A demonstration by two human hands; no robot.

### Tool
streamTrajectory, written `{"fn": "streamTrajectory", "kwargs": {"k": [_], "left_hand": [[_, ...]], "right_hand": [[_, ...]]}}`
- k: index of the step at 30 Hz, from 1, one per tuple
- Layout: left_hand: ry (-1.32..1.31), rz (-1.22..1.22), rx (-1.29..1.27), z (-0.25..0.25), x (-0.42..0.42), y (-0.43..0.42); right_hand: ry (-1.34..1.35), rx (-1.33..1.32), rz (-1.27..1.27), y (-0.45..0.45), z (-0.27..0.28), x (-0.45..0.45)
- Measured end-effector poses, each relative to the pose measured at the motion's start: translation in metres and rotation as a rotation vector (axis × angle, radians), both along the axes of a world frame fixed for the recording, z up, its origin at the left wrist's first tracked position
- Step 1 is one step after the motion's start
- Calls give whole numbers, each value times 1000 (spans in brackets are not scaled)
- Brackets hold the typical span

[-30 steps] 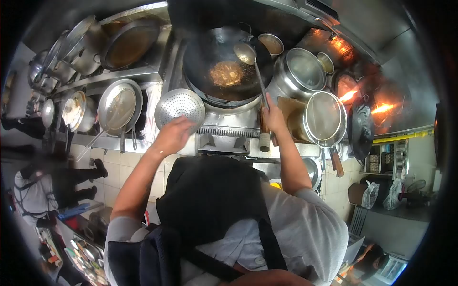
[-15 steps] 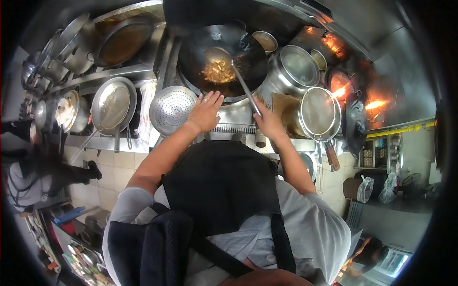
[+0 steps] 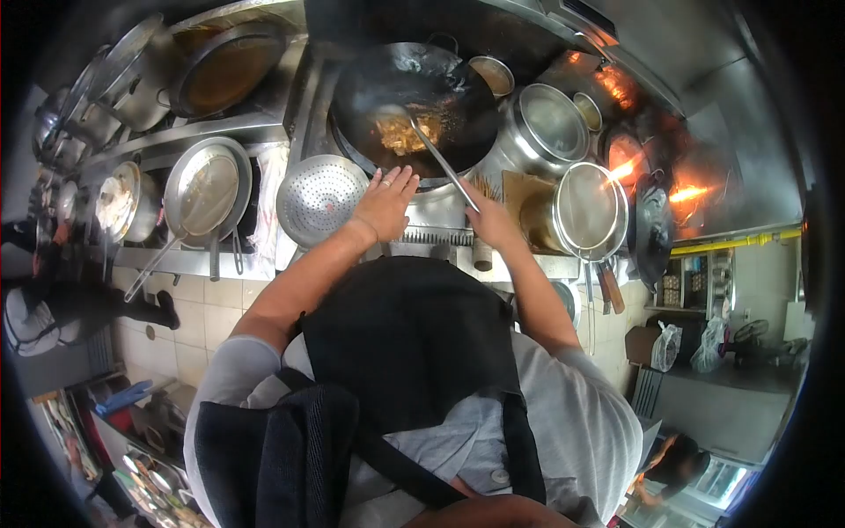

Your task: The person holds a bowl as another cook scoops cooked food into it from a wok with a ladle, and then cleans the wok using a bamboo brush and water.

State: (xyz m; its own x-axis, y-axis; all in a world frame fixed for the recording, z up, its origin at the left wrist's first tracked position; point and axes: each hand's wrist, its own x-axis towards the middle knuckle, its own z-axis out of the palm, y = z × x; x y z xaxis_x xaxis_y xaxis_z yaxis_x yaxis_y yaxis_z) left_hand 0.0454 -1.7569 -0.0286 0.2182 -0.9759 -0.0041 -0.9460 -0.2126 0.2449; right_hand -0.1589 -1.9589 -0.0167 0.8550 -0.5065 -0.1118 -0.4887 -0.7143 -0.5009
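Note:
A large dark wok (image 3: 471, 132) sits on the stove ahead, with browned food (image 3: 409, 132) in its middle. My right hand (image 3: 493, 220) is closed round the handle of a metal ladle (image 3: 442, 161), whose bowl rests in the food. At the wok's near edge lies my left hand (image 3: 385, 204), fingers stretched out and holding nothing; whether it touches the rim I cannot tell. A perforated strainer (image 3: 321, 201) is just left of that hand. Beside my right hand stands a bamboo brush (image 3: 482, 253).
Metal pots (image 3: 553, 123) and a mesh strainer (image 3: 588, 207) stand at the right, before open flames (image 3: 687, 194). Pans and strainers (image 3: 204, 189) line the left counter, below a dark pan (image 3: 231, 75). People (image 3: 44, 317) are at the far left and lower right.
My left hand has moved from the perforated strainer to the wok's near edge. The ladle's bowl has come from the wok's right side down into the food.

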Motion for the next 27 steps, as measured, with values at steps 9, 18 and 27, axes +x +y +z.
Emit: {"fn": "streamTrajectory", "kwargs": {"k": [9, 18, 27], "left_hand": [[-22, -12, -36, -2, 0, 1], [-111, -20, -121, -11, -1, 0], [27, 52, -48, -4, 35, -48]], "right_hand": [[-9, 66, -351, -29, 3, -3], [-12, 128, -152, 58, 46, -20], [-128, 171, -168, 75, 57, -37]]}}
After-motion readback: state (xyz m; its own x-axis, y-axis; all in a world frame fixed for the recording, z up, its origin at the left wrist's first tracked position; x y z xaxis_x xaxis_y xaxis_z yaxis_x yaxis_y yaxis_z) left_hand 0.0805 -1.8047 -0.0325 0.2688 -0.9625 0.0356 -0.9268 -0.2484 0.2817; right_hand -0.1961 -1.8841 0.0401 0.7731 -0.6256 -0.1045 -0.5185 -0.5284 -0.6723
